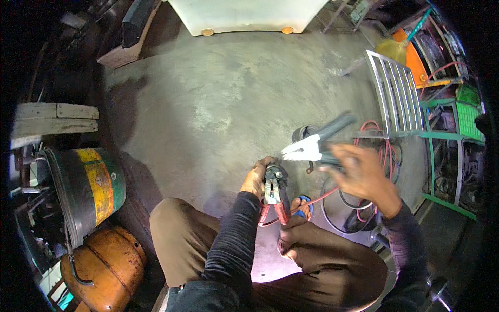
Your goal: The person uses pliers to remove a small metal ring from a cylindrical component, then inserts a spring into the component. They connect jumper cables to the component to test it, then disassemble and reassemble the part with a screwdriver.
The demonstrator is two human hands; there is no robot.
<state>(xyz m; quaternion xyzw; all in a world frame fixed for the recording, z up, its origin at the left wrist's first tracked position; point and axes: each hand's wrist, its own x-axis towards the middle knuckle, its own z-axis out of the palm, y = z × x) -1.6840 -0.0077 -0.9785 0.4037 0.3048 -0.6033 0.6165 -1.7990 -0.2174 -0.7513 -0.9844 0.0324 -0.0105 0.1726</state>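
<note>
two tools meet in mid-air above the workshop floor

from where i stand, the left hand (254,178) is wrapped round the dark head of a red-handled tool (272,193), its handles pointing back toward the knees (179,229). the right hand (361,170) is curled round black-handled pliers (311,147); it's a blur, so i can't make out each finger. the pliers' handles look spread, and their pale nose points at the left hand. they look just apart, though i can't swear nothing touches.

i'd judge the step in hand to be bringing the pliers to the red-handled tool, which is held up in front of the body. the next move seems to call for a steady left hold and a careful approach, so that the nose misses the left fingertips.

for room, the grey floor (218,93) opens out ahead and to the left, up to a white box-like thing (249,15) at the far side. the right is tighter: a dark round thing (298,135) sits beyond the pliers, red cable (388,151) lies coiled beyond the right wrist, and a barred metal frame (377,93) stands past that. a green drum (112,182) bounds the far left, well apart from either elbow
</note>
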